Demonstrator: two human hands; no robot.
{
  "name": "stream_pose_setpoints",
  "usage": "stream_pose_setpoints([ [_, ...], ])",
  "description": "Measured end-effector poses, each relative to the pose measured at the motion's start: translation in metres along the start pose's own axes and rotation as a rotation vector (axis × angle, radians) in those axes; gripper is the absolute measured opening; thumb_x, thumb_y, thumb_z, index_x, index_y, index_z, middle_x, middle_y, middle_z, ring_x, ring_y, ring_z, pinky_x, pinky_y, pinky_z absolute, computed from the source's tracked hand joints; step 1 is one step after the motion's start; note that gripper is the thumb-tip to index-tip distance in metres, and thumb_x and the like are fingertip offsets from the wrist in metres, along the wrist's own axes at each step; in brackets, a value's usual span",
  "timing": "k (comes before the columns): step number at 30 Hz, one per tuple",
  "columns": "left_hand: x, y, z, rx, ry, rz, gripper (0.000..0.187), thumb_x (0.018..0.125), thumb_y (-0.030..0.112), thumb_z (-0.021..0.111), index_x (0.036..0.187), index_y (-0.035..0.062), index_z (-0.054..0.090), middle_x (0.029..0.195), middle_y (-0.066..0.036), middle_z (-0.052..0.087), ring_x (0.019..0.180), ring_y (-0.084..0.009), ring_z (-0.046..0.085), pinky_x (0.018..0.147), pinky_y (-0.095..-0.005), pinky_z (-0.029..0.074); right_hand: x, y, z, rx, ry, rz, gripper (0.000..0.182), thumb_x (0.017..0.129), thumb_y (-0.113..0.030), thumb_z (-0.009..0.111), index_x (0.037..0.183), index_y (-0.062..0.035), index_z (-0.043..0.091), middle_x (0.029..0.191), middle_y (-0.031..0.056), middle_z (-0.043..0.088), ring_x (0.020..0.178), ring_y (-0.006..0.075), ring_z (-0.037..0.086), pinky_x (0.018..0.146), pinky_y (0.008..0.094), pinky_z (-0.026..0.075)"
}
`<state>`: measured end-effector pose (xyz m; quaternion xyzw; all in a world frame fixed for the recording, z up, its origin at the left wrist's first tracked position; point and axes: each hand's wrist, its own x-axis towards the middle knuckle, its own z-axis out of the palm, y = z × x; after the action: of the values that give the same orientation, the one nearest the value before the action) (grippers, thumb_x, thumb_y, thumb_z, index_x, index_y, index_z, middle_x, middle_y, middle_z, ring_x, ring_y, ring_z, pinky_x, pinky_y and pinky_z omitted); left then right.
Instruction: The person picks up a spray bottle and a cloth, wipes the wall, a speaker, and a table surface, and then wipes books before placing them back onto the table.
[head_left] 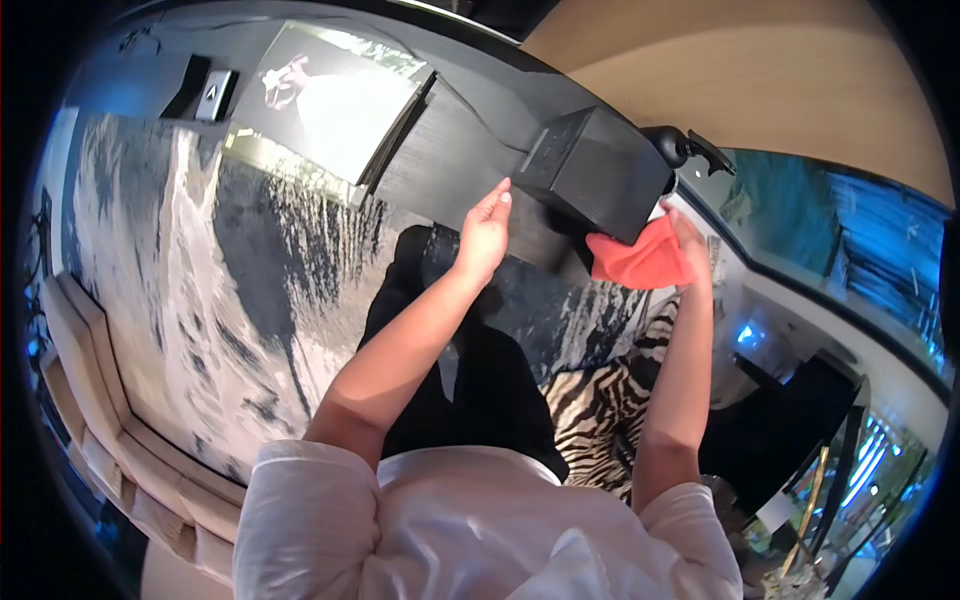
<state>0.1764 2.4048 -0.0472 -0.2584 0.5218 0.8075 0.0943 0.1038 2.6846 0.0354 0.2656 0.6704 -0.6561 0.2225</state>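
A black box-shaped speaker point(605, 165) stands tilted in this view on the dark cabinet top. My right hand point(686, 245) grips a coral-red cloth point(642, 256), which hangs in folds against the speaker's lower right corner. To the left of the speaker is my left hand point(484, 236), its fingers drawn together and nothing showing in them. Its fingertips come close to the speaker's near left edge. Part of the speaker's lower edge is hidden behind the cloth.
A dark cable point(470, 108) runs to the speaker. Beside it a black round-bodied device point(668, 146) sits near the window frame. Farther left are a bright glossy picture panel point(335, 95) and a small silver box point(215, 96). Patterned rug point(230, 300) and zebra-print fabric point(595, 420) lie below.
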Motion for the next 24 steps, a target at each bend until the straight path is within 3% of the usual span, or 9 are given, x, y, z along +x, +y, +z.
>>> stream_pose_setpoints([
  [2, -0.006, -0.012, -0.008, -0.033, 0.0, -0.089, 0.045, 0.096, 0.024, 0.044, 0.133, -0.0008, 0.039, 0.134, -0.012, 0.044, 0.125, -0.0184, 0.038, 0.104, -0.0308, 0.027, 0.0, 0.023, -0.008, -0.051, -0.038, 0.059, 0.041, 0.092, -0.03, 0.051, 0.12, 0.0011, 0.052, 0.091, 0.0048, 0.06, 0.082, 0.0127, 0.057, 0.076, 0.0261, 0.047],
  [5, -0.021, -0.029, -0.022, -0.036, -0.032, -0.146, 0.049, 0.096, 0.026, 0.042, 0.137, 0.0003, 0.033, 0.139, -0.013, 0.038, 0.129, -0.0207, 0.035, 0.105, -0.0332, 0.025, 0.01, 0.07, -0.012, -0.054, -0.077, 0.079, 0.04, 0.091, -0.015, 0.052, 0.126, 0.0012, 0.045, 0.106, 0.013, 0.06, 0.095, 0.0167, 0.058, 0.083, 0.0284, 0.046],
  [8, -0.044, -0.057, -0.015, -0.204, -0.048, -0.155, 0.059, 0.093, 0.034, 0.046, 0.139, 0.0008, 0.027, 0.141, -0.014, 0.034, 0.131, -0.0238, 0.032, 0.106, -0.0368, 0.024, -0.008, 0.069, -0.013, -0.192, -0.117, -0.06, 0.051, 0.087, -0.006, 0.052, 0.135, -0.0006, 0.033, 0.116, 0.0168, 0.057, 0.101, 0.0194, 0.057, 0.089, 0.0311, 0.045],
  [11, -0.054, -0.043, 0.008, -0.34, -0.095, -0.202, 0.072, 0.091, 0.042, 0.048, 0.141, 0.0013, 0.018, 0.146, -0.014, 0.023, 0.133, -0.0275, 0.027, 0.107, -0.0409, 0.022, 0.002, 0.036, -0.021, -0.198, -0.159, -0.307, 0.059, 0.087, -0.005, 0.047, 0.14, -0.0042, 0.023, 0.125, 0.0181, 0.051, 0.109, 0.0208, 0.053, 0.095, 0.0317, 0.041],
  [13, -0.054, -0.029, 0.028, -0.437, -0.103, -0.248, 0.08, 0.089, 0.047, 0.049, 0.143, 0.0019, 0.011, 0.148, -0.016, 0.015, 0.134, -0.0308, 0.023, 0.107, -0.043, 0.021, 0.011, 0.004, -0.01, -0.088, -0.219, -0.382, 0.056, 0.087, -0.007, 0.044, 0.14, -0.0045, 0.026, 0.129, 0.0171, 0.048, 0.114, 0.0212, 0.05, 0.097, 0.0315, 0.039],
  [14, -0.048, -0.027, 0.031, -0.484, -0.135, -0.229, 0.09, 0.087, 0.053, 0.049, 0.143, 0.0031, 0.001, 0.149, -0.019, 0.003, 0.135, -0.0356, 0.016, 0.108, -0.0469, 0.018, 0.016, -0.009, -0.005, -0.034, -0.247, -0.42, 0.055, 0.087, -0.008, 0.043, 0.14, -0.0046, 0.027, 0.13, 0.0166, 0.047, 0.116, 0.0214, 0.048, 0.098, 0.0314, 0.038],
  [18, -0.043, 0.019, 0.05, -0.583, -0.123, -0.136, 0.107, 0.079, 0.065, 0.052, 0.142, 0.0035, -0.01, 0.149, -0.021, -0.007, 0.137, -0.0376, 0.0, 0.106, -0.0556, 0.012, 0.048, -0.022, 0.008, -0.035, -0.373, -0.381, 0.052, 0.087, -0.011, 0.043, 0.137, -0.0004, 0.031, 0.136, 0.0139, 0.041, 0.123, 0.0221, 0.042, 0.103, 0.0326, 0.033],
  [21, -0.029, 0.028, 0.063, -0.386, -0.117, -0.146, 0.111, 0.077, 0.063, 0.055, 0.141, 0.0033, -0.013, 0.149, -0.02, -0.006, 0.137, -0.0371, -0.001, 0.106, -0.057, 0.012, 0.068, -0.009, -0.014, 0.153, -0.469, 0.002, 0.056, 0.086, -0.012, 0.045, 0.138, 0.0006, 0.03, 0.14, 0.0129, 0.036, 0.127, 0.022, 0.037, 0.106, 0.0316, 0.028],
  [24, -0.026, 0.034, 0.071, -0.276, -0.074, -0.166, 0.107, 0.079, 0.053, 0.062, 0.142, 0.0026, -0.009, 0.149, -0.018, 0.002, 0.137, -0.0368, 0.002, 0.105, -0.0572, 0.015, 0.073, 0.035, -0.016, 0.109, -0.484, -0.296, 0.059, 0.082, -0.012, 0.047, 0.137, 0.0026, 0.031, 0.142, 0.0123, 0.033, 0.129, 0.0209, 0.034, 0.108, 0.0302, 0.024],
])
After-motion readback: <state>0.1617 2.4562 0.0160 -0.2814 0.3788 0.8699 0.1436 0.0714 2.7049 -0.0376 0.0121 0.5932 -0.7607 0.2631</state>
